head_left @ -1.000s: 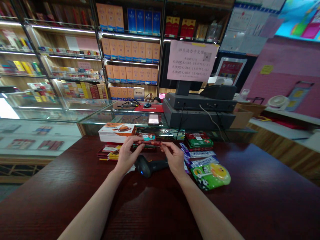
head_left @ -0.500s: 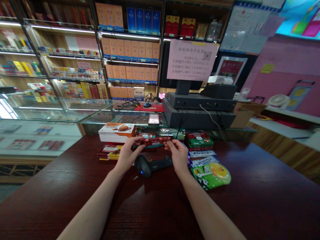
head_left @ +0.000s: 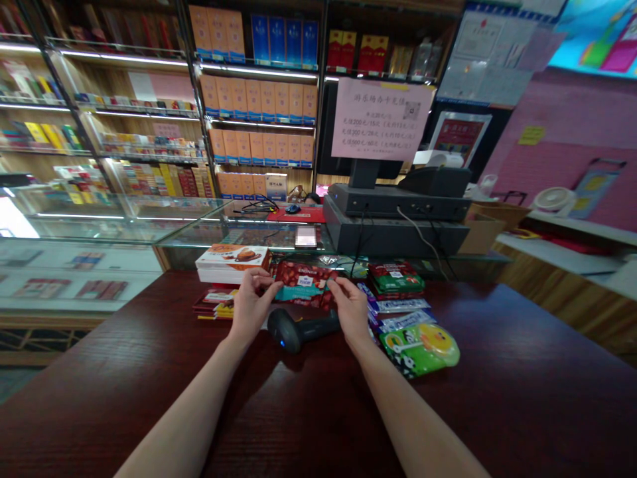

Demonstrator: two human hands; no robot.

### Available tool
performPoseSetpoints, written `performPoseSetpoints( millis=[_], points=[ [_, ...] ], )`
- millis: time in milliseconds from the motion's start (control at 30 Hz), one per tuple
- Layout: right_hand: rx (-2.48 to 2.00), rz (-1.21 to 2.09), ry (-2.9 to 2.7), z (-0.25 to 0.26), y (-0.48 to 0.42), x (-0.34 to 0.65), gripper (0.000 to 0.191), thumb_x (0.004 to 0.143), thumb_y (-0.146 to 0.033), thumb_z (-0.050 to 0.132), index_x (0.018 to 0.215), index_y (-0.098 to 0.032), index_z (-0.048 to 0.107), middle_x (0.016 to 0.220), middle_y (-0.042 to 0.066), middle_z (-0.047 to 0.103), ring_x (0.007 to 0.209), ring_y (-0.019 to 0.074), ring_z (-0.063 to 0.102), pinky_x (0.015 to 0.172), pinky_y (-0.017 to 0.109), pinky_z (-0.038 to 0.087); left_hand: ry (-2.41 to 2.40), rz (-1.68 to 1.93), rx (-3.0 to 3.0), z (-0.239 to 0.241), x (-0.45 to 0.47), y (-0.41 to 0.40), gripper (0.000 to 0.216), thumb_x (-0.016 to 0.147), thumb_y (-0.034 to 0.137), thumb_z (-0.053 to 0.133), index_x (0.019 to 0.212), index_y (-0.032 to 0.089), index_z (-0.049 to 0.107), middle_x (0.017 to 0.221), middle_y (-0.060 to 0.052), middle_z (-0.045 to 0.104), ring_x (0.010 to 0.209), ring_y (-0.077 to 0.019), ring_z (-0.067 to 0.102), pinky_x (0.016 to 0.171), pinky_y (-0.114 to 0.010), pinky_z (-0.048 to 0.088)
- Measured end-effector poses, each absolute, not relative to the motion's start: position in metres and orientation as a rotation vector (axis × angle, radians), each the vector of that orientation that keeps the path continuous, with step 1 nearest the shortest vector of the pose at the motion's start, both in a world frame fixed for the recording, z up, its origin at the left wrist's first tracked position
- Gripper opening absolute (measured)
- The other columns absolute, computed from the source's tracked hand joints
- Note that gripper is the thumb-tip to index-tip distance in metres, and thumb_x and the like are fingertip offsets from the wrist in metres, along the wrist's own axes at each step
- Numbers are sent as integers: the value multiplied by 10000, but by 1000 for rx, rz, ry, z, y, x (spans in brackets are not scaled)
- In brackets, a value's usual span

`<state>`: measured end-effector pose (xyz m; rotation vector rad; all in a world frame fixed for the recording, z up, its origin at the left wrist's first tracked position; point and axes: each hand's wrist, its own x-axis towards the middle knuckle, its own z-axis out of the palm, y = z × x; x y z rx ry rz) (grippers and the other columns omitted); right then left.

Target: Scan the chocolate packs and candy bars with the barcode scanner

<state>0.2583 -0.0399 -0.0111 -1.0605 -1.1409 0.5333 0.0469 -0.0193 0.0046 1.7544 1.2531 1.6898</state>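
Observation:
A red and teal chocolate packet (head_left: 304,287) is held up between my two hands, its printed front toward me. My left hand (head_left: 253,302) is closed on its left end, and my right hand (head_left: 349,307) pinches the right end. Just below the packet a black barcode scanner (head_left: 298,330) with a small blue light lies on the dark wooden table (head_left: 298,411). To the left of my left hand are a white and orange box (head_left: 233,263) and a low pile of red and yellow packets (head_left: 216,303).
Right of my right hand lie stacked green and red packets (head_left: 397,277), blue and white packets (head_left: 404,315) and a green pouch with a yellow duck (head_left: 423,348). Behind stand a glass counter (head_left: 199,229) and a cash register (head_left: 398,216) with a paper sign (head_left: 381,119).
The packet has tilted from nearly edge-on to showing its printed front. Both hands still grip its ends and have barely shifted. The scanner and surrounding goods have stayed put.

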Motion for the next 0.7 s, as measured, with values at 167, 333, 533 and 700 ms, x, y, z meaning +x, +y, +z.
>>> performPoseSetpoints(
  millis=[167,333,533,700],
  points=[
    [-1018,624,-1118,-16,-39,253,529,851,-375,666,1338,-193,567,786,0,711,687,176,665,670,302,553,1305,1704,1723,3,46,-16,252,814,397,684,885,238,501,741,45,672,714,-146,672,700,-266,504],
    [-968,647,-1211,-12,-42,249,409,838,-319,677,1232,-230,609,935,37,749,760,185,696,707,313,570,1362,1705,1667,5,42,-13,204,815,407,670,860,232,576,655,56,647,642,-137,631,655,-252,468],
    [-1046,488,-1443,-7,-49,247,239,843,-289,674,1065,-271,763,1223,65,713,1163,256,623,1031,440,487,1434,1637,1622,3,36,-9,243,808,438,671,921,226,712,799,-2,757,793,-191,706,777,-305,508],
    [-1046,437,-1514,-6,-48,250,417,829,-294,700,1246,-289,700,1346,63,652,1290,259,536,1149,479,377,1424,1595,1649,5,36,-9,340,839,486,634,1020,223,749,920,-30,785,904,-225,715,877,-355,520]
  ],
)
